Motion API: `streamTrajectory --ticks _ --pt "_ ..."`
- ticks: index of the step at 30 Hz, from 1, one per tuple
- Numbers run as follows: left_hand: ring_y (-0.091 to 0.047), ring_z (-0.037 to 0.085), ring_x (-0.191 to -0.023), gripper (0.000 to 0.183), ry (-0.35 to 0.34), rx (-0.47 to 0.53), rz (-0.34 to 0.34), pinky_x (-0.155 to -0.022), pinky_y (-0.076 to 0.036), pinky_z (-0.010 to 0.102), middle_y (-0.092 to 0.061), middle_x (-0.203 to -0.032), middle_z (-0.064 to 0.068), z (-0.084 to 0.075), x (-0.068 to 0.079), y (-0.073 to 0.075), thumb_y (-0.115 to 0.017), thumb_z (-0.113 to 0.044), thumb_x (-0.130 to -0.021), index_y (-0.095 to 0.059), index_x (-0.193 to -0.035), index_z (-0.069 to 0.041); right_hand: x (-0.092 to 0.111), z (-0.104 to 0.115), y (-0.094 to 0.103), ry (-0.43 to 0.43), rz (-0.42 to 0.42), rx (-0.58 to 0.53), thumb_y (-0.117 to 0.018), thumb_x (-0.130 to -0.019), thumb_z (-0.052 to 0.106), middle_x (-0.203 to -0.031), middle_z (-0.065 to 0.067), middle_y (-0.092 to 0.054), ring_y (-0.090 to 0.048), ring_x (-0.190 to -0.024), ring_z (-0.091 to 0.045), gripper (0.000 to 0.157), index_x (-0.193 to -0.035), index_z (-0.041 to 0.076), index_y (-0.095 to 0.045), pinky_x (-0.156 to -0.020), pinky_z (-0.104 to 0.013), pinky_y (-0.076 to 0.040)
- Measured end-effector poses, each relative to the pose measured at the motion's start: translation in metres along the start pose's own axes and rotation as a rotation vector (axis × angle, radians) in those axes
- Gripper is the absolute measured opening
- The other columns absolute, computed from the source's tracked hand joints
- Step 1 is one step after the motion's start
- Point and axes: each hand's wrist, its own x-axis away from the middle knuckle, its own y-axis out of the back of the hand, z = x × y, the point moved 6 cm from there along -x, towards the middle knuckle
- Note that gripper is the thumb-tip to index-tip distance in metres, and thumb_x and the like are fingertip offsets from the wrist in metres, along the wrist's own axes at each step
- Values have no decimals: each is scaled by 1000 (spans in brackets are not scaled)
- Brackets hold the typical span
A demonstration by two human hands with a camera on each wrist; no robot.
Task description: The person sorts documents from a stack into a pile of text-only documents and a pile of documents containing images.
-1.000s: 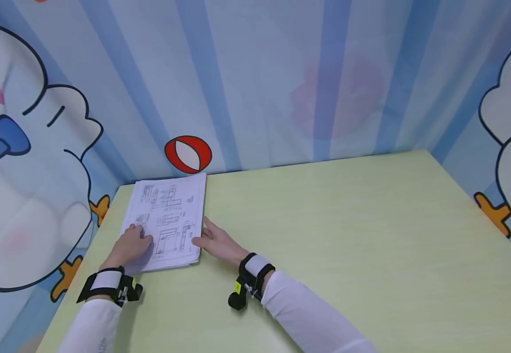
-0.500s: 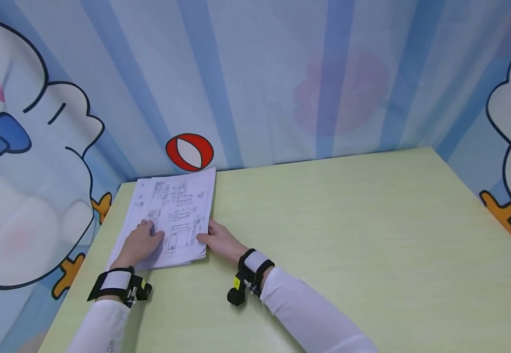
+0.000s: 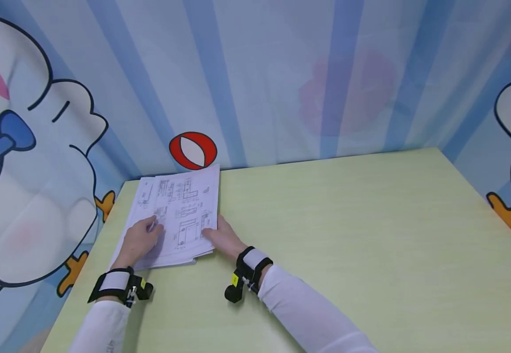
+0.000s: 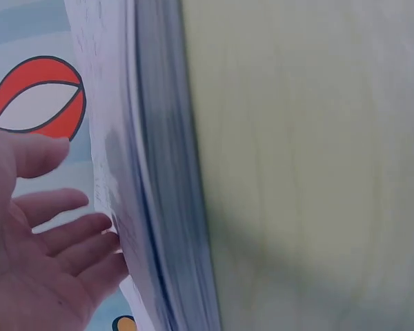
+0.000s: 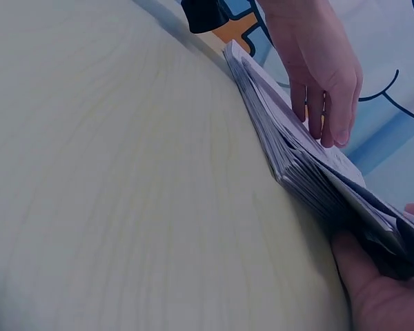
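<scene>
A thick stack of paper sheets [image 3: 202,196] printed with technical line drawings lies at the table's left back; the top sheets are fanned slightly to the right. My right hand [image 3: 226,238] grips the stack's right edge, thumb on top and fingers beneath. In the right wrist view, that edge of the paper stack [image 5: 324,179] is raised off the table above my right hand [image 5: 379,296]. My left hand [image 3: 140,240] is over the left part of the top sheet. In the left wrist view, the fingers of my left hand [image 4: 48,248] are loosely extended, fingertips right at the paper.
The pale yellow-green table [image 3: 348,245] extends far to the right. A blue striped curtain [image 3: 273,88] with cartoon birds and a red-and-white ball [image 3: 192,150] stands along the back and sides. Each wrist wears a strapped camera [image 3: 234,293].
The top sheets have shifted right and fanned out over those beneath, showing more of a lower drawing at left. My left hand moved right, then its fingers lifted and drew together slightly.
</scene>
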Motion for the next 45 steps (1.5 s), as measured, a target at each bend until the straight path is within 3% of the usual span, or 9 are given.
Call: streamTrajectory --ticks 6,14,22,28,33,35,37,41,45 --pt "-19 46 -138 59 -46 -7 38 -109 -23 61 -26 -150 28 -4 -1 -4 -42 -27 -97 -25 -145 2 1 4 7 -7 -88 30 -41 -93 6 -123 -9 -59 -60 -99 -19 55 -145 17 -30 -91 -40 -45" --pt "-19 42 -140 54 -67 20 20 -111 -21 58 -26 -152 23 -11 -3 -12 -41 -24 -98 -28 -145 -1 4 4 24 -83 -267 107 -40 -95 13 -110 -12 -65 -57 -87 -17 38 -130 5 -52 -76 -29 -45" --pt "-15 43 -141 58 -62 -31 -18 -113 -17 57 -19 -152 28 -21 -6 -18 -40 -24 -97 -24 -144 7 11 4 49 -141 -392 65 -40 -94 10 -116 -11 -64 -54 -101 -21 40 -131 5 -53 -94 -39 -43" --pt "-26 45 -136 67 8 -10 12 -109 -28 58 -28 -148 30 -31 -7 -21 -36 -38 -98 -18 -146 5 18 3 70 -143 -392 14 -41 -93 10 -114 -10 -62 -54 -96 -21 41 -133 7 -51 -85 -33 -43" --pt "-32 41 -135 75 87 151 -35 -108 -30 57 -33 -148 25 -40 -8 -23 -29 -54 -95 -14 -150 -6 28 9 89 -122 -346 -58 -43 -94 13 -108 -10 -63 -56 -89 -18 38 -131 9 -52 -74 -27 -43" --pt "-35 38 -134 76 104 283 -45 -110 -28 55 -37 -146 22 -48 -9 -25 -30 -58 -93 -13 -151 -12 33 16 98 -94 -337 -74 -43 -95 14 -108 -12 -64 -58 -88 -19 37 -131 9 -52 -72 -27 -44" --pt "-43 33 -128 76 114 432 -38 -106 -34 51 -45 -140 17 -58 -9 -29 -32 -62 -91 -16 -150 -18 39 24 107 -73 -332 -78 -42 -96 15 -111 -12 -65 -61 -91 -19 37 -132 10 -50 -73 -28 -46" --pt "-61 19 -104 68 105 691 12 -83 -51 31 -58 -122 7 -83 -3 -38 -40 -64 -87 -33 -143 -28 53 37 125 -43 -305 -81 -40 -98 16 -116 -12 -64 -63 -99 -22 38 -135 13 -46 -77 -31 -49" --pt "-69 13 -88 57 38 824 26 -64 -57 23 -64 -115 5 -110 6 -43 -51 -57 -85 -45 -134 -30 64 48 144 -19 -290 -57 -38 -99 17 -118 -11 -64 -64 -101 -23 38 -137 16 -44 -79 -33 -51"
